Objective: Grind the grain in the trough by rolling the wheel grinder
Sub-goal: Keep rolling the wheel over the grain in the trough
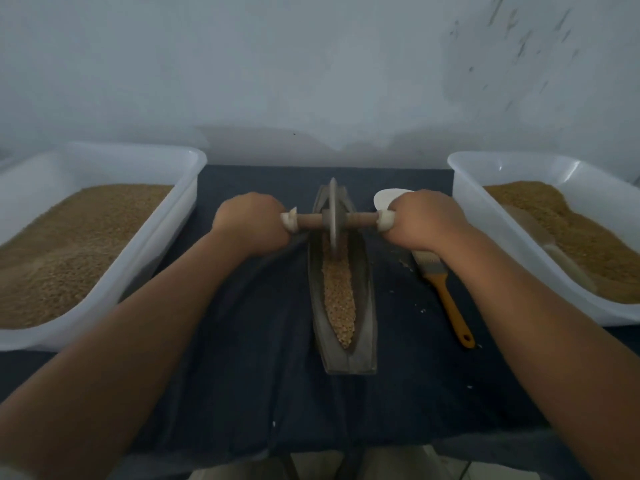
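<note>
Both hands, left hand point(250, 221) and right hand point(420, 220), grip with curled fingers the wheel grinder point(333, 216) axle over the grain point(339, 296) in the trough point(367, 327).

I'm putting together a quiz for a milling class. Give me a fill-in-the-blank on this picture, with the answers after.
1. The left hand and right hand grip the axle; its wheel stands in the ____.
2. The brush lies partly under the ____ forearm.
3. The brush's handle is ____.
Missing words: trough; right; orange.
</note>
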A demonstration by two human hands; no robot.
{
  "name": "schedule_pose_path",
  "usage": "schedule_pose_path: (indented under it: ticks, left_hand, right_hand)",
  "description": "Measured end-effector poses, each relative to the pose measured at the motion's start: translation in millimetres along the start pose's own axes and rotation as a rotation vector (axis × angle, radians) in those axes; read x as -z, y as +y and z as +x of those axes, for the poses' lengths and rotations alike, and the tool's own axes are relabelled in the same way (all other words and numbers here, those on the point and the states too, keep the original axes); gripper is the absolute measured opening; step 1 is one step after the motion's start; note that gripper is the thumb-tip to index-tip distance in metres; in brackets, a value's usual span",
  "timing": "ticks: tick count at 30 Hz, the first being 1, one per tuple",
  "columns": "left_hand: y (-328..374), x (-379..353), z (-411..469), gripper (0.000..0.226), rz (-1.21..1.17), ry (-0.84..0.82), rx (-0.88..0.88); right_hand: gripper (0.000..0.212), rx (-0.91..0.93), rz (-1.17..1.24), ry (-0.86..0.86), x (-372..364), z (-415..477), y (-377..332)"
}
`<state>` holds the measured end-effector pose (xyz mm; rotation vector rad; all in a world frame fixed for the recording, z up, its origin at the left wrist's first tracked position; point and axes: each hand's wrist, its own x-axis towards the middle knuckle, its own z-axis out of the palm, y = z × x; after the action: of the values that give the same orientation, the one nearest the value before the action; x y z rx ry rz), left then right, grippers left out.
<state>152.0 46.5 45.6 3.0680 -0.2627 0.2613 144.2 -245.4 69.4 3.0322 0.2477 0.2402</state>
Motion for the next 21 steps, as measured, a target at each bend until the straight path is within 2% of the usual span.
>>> schedule_pose_path:
  ticks: [3, 6, 8, 10, 14, 16, 21]
  left_hand:
    - [-5.1, -8.0, -40.9, 0.028, 0.007, -0.022, -0.048]
    - [-10.4, -10.5, -93.9, 0.034, 0.078, 0.16, -0.185]
    - [-13.1, -5.3, -103.9, 0.038, 0.11, 0.257, -0.253]
    - [-12.2, -7.3, -89.9, 0.039, 0.127, 0.225, -0.243]
    - [-2.5, -0.2, -13.4, 0.04, 0.071, 0.086, -0.087]
    - [-0.2, 5.1, 7.5, 0.042, 0.031, 0.054, -0.047]
    - [-2.2, 0.7, -37.0, 0.031, 0.094, 0.054, -0.13]
  right_hand:
    - [0.029, 0.066, 0.013, -0.005, 3.0, -28.9, 0.5]
    - [0.04, 0.136, 0.065, -0.002, 0.7, -81.8, 5.4]
    - [0.039, 0.14, 0.109, -0.042, -1.0, -97.1, 9.9]
    - [0.032, 0.09, 0.112, -0.112, -5.3, -87.3, 9.5]
    - [0.03, -0.029, 0.048, 0.017, -9.4, -25.6, 0.7]
    - [0.027, -0.04, 0.033, 0.022, -1.3, -4.2, -2.4]
    - [0.024, 0.007, 0.077, -0.136, 0.5, -39.0, 1.9]
